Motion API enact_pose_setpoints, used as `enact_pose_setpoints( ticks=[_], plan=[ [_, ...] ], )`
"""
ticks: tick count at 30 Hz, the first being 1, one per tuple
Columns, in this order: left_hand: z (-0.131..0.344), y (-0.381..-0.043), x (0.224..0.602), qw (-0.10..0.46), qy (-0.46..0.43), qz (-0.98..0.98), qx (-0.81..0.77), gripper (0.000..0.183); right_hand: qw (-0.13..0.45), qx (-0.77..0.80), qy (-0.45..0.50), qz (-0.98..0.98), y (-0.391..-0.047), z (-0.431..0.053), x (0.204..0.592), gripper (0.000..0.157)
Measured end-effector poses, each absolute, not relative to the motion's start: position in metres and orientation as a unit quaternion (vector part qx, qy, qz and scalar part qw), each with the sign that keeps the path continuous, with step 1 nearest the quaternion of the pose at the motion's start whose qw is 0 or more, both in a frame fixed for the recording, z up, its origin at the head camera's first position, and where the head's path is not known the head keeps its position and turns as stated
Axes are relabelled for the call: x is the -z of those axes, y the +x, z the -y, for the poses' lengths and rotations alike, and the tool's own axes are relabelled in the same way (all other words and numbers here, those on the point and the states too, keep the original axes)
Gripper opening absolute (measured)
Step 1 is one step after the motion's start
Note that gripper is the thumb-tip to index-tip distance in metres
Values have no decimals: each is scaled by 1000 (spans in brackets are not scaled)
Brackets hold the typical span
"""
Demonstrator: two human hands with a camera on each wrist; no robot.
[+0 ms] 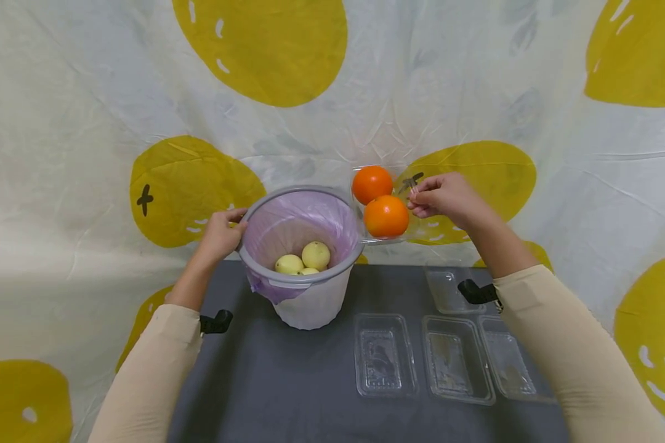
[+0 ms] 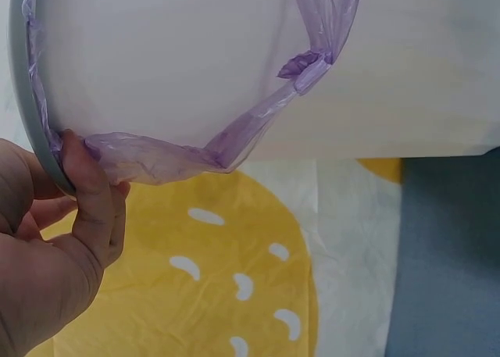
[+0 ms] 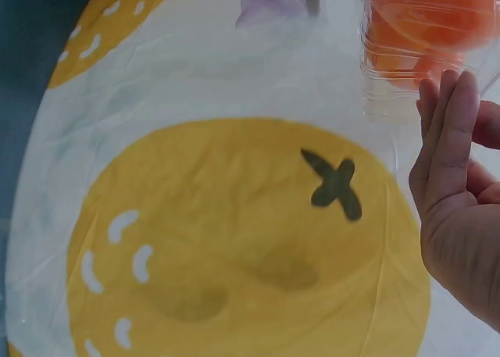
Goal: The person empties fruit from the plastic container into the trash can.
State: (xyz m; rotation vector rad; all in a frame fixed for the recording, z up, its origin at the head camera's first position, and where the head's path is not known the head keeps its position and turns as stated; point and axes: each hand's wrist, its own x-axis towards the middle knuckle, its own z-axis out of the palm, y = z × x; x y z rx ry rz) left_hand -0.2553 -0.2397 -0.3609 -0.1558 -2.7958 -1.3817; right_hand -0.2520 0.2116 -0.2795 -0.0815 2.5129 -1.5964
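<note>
My left hand [image 1: 221, 237] grips the grey rim [image 2: 33, 99] of a white trash can [image 1: 313, 304], which tilts toward me above the table. A purple plastic bag [image 1: 332, 218] lines it and folds over the outside. Inside lie pale yellow round fruits [image 1: 316, 255]; three show. To the right of the rim, my right hand [image 1: 446, 200] pinches the edge of a clear plastic container [image 3: 391, 103], raised in the air. In it sit two oranges, an upper orange [image 1: 372, 184] and a lower orange [image 1: 386, 216]. The right wrist view shows the container only partly.
On the dark grey table [image 1: 288, 387] stand several clear plastic containers, among them a left one [image 1: 385, 387] and a middle one [image 1: 459, 394]. Another container [image 1: 443, 289] lies behind, partly under the right forearm. A fruit-print cloth [image 1: 105, 92] hangs behind the table.
</note>
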Motion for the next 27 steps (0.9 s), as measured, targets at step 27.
enact_pose_setpoints(
  ticks=[27],
  plan=[
    [241,-253,364,16,-58,897,439,44,5,493,-95,-865,-290,-130,282,21]
  ],
)
